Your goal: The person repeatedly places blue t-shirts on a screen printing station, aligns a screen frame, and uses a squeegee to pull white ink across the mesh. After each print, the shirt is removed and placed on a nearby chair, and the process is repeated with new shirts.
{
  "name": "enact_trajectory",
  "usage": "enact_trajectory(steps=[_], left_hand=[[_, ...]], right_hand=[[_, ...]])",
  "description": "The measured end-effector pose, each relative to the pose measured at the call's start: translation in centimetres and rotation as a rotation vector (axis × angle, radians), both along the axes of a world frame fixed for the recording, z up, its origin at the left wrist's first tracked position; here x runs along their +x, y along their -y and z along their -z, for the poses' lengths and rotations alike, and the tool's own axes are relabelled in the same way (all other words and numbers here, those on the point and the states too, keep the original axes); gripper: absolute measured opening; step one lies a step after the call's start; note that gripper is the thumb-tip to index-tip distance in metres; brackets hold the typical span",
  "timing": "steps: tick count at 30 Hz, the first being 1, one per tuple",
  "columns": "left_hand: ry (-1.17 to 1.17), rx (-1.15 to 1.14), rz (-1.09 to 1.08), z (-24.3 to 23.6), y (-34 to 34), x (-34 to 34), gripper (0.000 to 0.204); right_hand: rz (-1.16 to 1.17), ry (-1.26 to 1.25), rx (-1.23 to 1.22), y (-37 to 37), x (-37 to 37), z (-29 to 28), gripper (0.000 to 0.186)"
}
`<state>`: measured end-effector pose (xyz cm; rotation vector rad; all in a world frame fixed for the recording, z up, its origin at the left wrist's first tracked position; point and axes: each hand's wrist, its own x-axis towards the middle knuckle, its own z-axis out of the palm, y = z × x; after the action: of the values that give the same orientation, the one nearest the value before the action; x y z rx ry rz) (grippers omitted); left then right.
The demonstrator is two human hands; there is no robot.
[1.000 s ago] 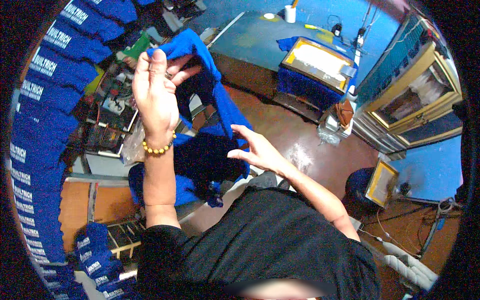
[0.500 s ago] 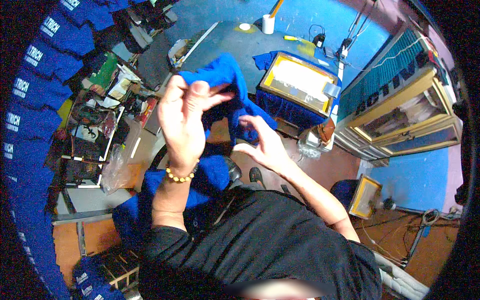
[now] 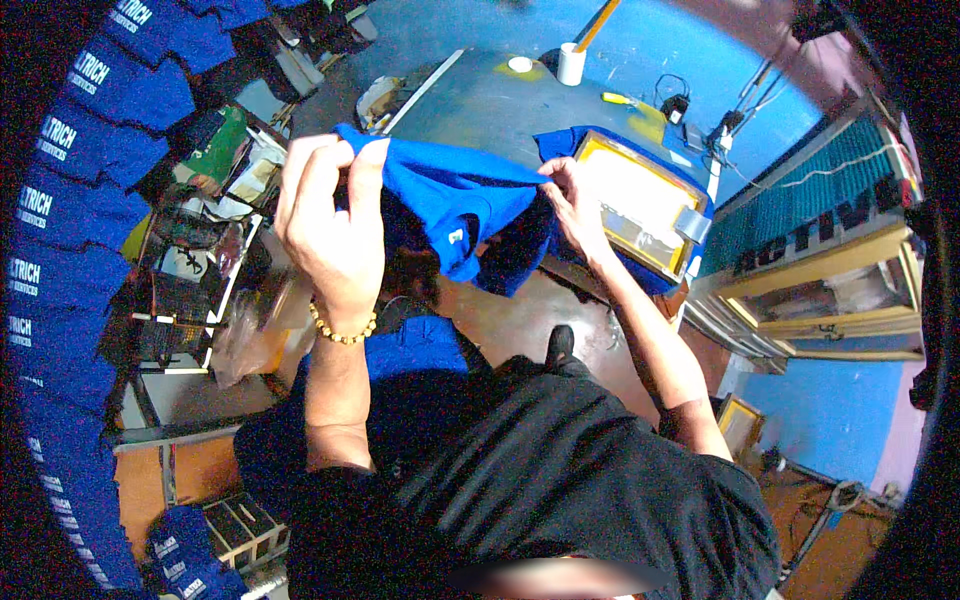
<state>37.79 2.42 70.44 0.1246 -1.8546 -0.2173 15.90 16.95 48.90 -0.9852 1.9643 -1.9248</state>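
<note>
A blue T-shirt (image 3: 430, 180) hangs stretched in the air between my two hands, its upper edge pulled nearly straight. My left hand (image 3: 325, 220), with a beaded bracelet at the wrist, pinches one end between thumb and fingers. The other end is gripped by the fingertips of my right hand (image 3: 578, 208). A neck opening with a small white label shows low on the shirt, and its lower folds fall into shadow. Just right of my right hand, a wood-framed printing screen (image 3: 640, 205) lies tilted over blue cloth on the dark table (image 3: 470, 95).
On the table stand a white cup (image 3: 571, 66) with an orange stick and a yellow-handled tool (image 3: 619, 98). Printed blue shirts (image 3: 60, 140) hang in rows at the left. Cluttered shelves (image 3: 190, 270) stand beside them. At right is a wooden cabinet (image 3: 820, 310).
My right hand has moved right and closed on the shirt. My left hand has shifted left. The bunched shirt is now spread wide between them.
</note>
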Motion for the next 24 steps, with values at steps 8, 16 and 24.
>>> enact_trajectory(steps=[8, 16, 24], left_hand=[[0.132, 0.155, -0.020, 0.9, 1.3, -8.5, 0.010], [0.214, 0.063, -0.096, 2.1, -0.6, -14.7, 0.015], [0.208, 0.176, -0.124, 2.3, 5.1, -15.9, 0.022]], right_hand=[[-0.108, -0.153, -0.001, 0.8, 1.0, 1.1, 0.021], [-0.607, -0.026, 0.271, 3.3, -0.1, 3.7, 0.076], [-0.476, -0.125, 0.467, 7.7, -4.8, 9.2, 0.041]])
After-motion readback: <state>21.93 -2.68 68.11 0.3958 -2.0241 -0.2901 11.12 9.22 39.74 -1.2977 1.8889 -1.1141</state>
